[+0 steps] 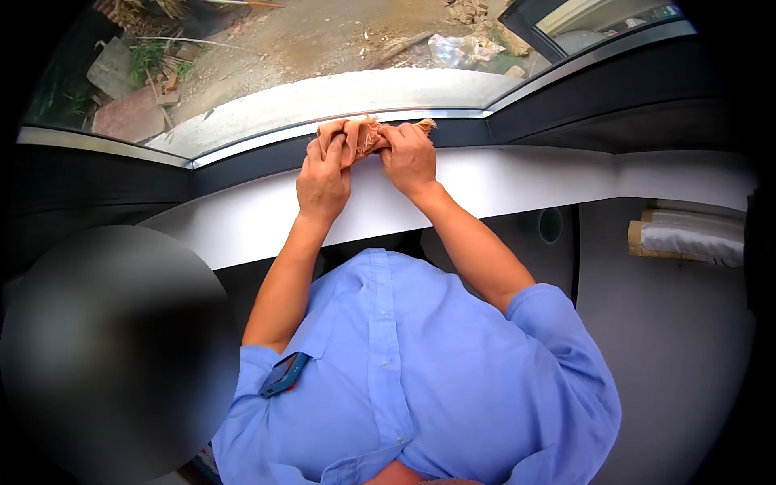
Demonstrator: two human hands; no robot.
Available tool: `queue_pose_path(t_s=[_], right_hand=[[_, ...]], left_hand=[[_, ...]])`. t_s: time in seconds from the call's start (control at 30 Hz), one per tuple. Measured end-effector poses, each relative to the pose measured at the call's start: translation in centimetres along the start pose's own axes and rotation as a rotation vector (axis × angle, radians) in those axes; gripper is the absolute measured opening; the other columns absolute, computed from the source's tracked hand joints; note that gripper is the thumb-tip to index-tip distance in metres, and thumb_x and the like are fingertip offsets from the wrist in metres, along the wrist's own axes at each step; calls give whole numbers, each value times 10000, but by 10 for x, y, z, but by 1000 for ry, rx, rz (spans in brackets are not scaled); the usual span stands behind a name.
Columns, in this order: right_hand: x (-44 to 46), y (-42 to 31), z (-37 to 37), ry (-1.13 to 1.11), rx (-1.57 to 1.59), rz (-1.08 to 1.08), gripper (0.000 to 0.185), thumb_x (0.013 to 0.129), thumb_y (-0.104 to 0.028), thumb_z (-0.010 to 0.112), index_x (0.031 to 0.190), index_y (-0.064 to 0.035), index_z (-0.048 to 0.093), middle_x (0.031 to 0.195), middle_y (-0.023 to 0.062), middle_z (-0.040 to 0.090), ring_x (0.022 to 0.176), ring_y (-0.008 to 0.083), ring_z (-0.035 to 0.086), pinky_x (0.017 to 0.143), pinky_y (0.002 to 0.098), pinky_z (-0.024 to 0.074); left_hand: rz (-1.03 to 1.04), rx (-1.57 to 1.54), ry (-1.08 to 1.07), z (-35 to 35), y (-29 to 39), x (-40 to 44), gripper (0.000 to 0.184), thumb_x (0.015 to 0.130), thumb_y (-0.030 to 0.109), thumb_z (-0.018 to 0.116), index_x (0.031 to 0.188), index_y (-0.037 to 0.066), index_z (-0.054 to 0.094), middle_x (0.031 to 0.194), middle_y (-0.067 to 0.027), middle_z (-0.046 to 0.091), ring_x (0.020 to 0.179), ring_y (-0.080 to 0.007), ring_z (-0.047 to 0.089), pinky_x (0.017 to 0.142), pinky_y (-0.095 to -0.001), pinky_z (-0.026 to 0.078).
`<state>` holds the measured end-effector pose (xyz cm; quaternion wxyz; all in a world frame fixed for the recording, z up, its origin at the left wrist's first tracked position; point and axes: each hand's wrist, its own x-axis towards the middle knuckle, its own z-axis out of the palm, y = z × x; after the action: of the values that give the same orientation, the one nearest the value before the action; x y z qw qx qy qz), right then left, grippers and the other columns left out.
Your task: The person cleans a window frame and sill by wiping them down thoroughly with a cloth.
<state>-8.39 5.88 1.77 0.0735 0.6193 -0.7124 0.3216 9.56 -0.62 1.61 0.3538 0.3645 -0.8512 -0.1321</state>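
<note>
An orange-brown cloth (356,139) with frayed edges lies bunched between my two hands, over the dark lower window frame (267,162). My left hand (323,184) has its fingers closed on the cloth's left part. On the right, my right hand (409,158) pinches the cloth, and a frayed end sticks out beyond its fingers. Just below both hands runs the white windowsill (501,179).
Beyond the glass are rubble, bricks (129,115) and a plastic sheet (465,50) on bare ground. An opened window sash (566,28) stands at the upper right. A wrapped roll (687,236) lies at the right. A blurred round shape covers the lower left.
</note>
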Motion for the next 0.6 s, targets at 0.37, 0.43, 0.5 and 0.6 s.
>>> queue_pose_path(t_s=[0.37, 0.43, 0.5, 0.6], right_hand=[[-66, 152, -128, 296, 181, 171, 272, 795, -3, 733, 1033, -95, 639, 981, 100, 661, 861, 373, 679, 728, 439, 567], [-79, 167, -135, 345, 200, 197, 283, 788, 14, 734, 1033, -87, 635, 977, 110, 661, 861, 372, 680, 722, 432, 568], [-85, 186, -141, 405, 203, 196, 326, 755, 73, 742, 1024, -68, 623, 960, 137, 653, 854, 370, 679, 718, 418, 567], [-72, 193, -158, 439, 297, 210, 338, 742, 86, 755, 1016, -63, 624, 956, 136, 653, 848, 355, 682, 721, 405, 568]], left_hand=[[-154, -389, 18, 145, 179, 23, 391, 825, 1, 765, 1195, 79, 667, 1064, -161, 673, 944, -373, 682, 795, -442, 568], [-102, -486, 53, 159, 196, 28, 382, 824, -28, 761, 1185, 38, 658, 1074, -163, 675, 1007, -359, 666, 863, -420, 548], [-122, -521, 40, 173, 214, 32, 366, 833, -39, 750, 1178, 38, 653, 1067, -158, 671, 1007, -348, 670, 868, -408, 547], [-141, -571, -13, 171, 228, 49, 327, 842, -71, 735, 1138, 17, 627, 1046, -134, 665, 1005, -291, 679, 876, -387, 544]])
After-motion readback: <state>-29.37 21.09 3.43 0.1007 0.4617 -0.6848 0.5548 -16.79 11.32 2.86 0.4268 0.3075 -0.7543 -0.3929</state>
